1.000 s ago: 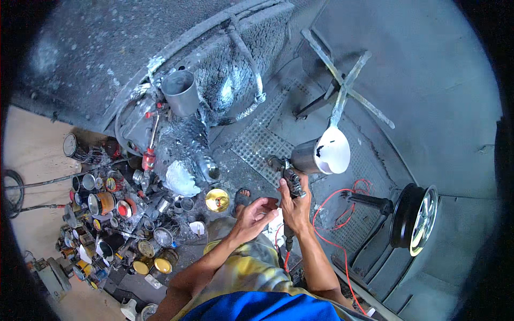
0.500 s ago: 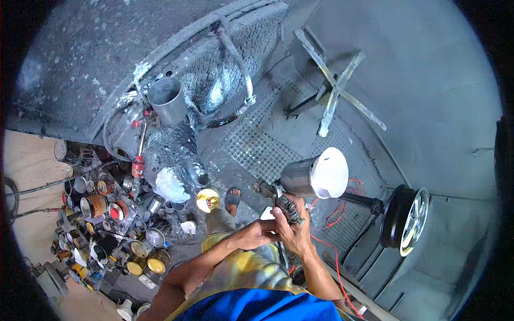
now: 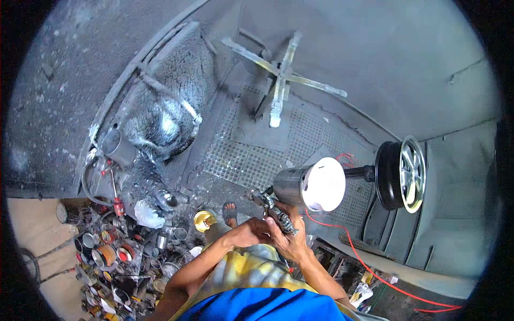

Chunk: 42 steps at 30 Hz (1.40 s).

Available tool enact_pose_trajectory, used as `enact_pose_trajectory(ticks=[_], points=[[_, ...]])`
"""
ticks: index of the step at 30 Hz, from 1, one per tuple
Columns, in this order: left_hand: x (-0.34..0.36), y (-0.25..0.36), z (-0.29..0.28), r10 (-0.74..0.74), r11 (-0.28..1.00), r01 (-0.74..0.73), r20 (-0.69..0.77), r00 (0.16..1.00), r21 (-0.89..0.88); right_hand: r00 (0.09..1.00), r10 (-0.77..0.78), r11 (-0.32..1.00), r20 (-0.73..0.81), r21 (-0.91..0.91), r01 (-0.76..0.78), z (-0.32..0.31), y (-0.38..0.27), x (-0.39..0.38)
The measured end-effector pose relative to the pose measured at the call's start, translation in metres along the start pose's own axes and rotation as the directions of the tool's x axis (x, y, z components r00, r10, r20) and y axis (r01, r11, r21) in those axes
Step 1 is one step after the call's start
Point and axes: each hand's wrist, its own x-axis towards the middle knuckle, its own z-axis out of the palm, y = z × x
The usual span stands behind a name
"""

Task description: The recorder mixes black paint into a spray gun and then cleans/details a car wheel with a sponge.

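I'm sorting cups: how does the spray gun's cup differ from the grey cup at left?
The spray gun's cup has shiny sides and a bright white end; the grey cup duller sides and a grey end. The spray gun's cup is beside the right hand; the grey cup is away from it. Both look cylindrical.

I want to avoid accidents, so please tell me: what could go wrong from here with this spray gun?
The metal cup on the spray gun, held in the right hand, is tilted; I cannot tell whether its white top is closed, so liquid might spill. The red hose curves loosely at the right and could snag. Many cans crowd together at the left; a careless step might knock some over.
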Motion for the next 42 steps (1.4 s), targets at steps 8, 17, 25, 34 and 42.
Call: enact_pose_trajectory(ticks=[8,17,25,34,42], points=[[0.053,0.002,0.029,-0.108,0.981,0.114,0.047,0.993,-0.157,0.964,0.066,0.981,-0.259,-0.162,-0.11,-0.032,0.022,0.0],[0.096,0.003,0.039,-0.044,0.935,0.069,0.082,0.996,-0.349,0.888,0.163,0.983,-0.429,-0.007,-0.184,-0.056,0.033,0.017],[0.09,0.009,0.037,-0.016,0.972,0.029,0.055,0.998,-0.235,0.9,0.125,0.991,-0.418,0.009,-0.133,-0.057,0.031,0.014],[0.089,0.002,0.044,-0.07,0.96,0.085,0.066,0.995,-0.268,0.897,0.061,0.981,-0.437,-0.139,-0.134,-0.056,0.048,0.015],[0.072,0.002,0.035,-0.006,0.85,-0.122,-0.241,0.97,-0.512,0.919,0.11,0.98,-0.379,-0.11,-0.163,-0.047,0.031,0.016]])
